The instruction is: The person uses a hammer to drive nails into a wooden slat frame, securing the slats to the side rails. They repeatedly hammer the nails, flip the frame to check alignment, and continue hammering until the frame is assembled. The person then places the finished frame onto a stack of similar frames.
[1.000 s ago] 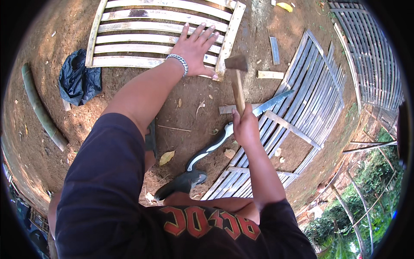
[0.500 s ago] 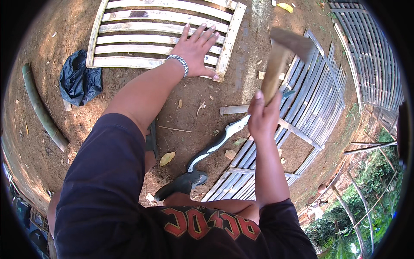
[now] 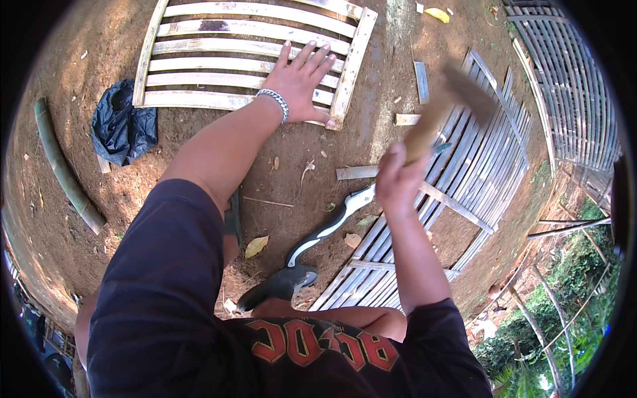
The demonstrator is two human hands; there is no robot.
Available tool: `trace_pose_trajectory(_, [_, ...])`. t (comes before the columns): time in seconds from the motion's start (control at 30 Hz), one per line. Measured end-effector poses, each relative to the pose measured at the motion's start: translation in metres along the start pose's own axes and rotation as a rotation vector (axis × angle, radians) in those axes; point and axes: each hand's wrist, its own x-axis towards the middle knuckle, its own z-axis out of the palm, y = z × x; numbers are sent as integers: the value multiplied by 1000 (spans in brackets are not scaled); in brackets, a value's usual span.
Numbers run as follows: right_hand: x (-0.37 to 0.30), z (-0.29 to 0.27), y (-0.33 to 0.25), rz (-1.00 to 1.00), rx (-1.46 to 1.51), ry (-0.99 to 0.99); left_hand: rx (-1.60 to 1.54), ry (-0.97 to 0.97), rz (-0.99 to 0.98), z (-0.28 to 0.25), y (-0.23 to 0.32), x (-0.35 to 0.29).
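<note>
My left hand lies flat with spread fingers on the near right corner of a frame of pale bamboo slats, which rests on the ground. A chain bracelet circles that wrist. Raised to the right of the frame, my right hand is closed around the wooden handle of a hatchet. Its dark metal head is blurred by motion and tilts up to the right, apart from the frame. Beneath my right hand lies a curved black-and-white handle, perhaps a pruning saw's; its far part is partly hidden.
A larger bamboo slat panel lies at the right, with another slatted panel beyond it. Short bamboo strips lie on the dirt. A black plastic bag and a green bamboo length are at the left.
My right hand has shifted slightly left and down, and the hatchet's head has swung right and downward. The left hand stays on the slat frame.
</note>
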Motion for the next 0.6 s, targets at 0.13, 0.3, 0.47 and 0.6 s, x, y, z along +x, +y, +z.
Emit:
trace_pose_trajectory(0.13, [-10, 3, -11, 94, -424, -431, -3, -30, -34, 3, -7, -6])
trace_pose_trajectory(0.3, [2, -2, -19, -195, 244, 30, -11, 17, -24, 6, -7, -6])
trace_pose_trajectory(0.47, [-14, 9, -2, -9, -495, -373, 1, -14, -30, 1, -5, -4])
trace_pose_trajectory(0.6, [-3, 3, -37, 109, -85, -147, -2, 7, -39, 5, -10, -7])
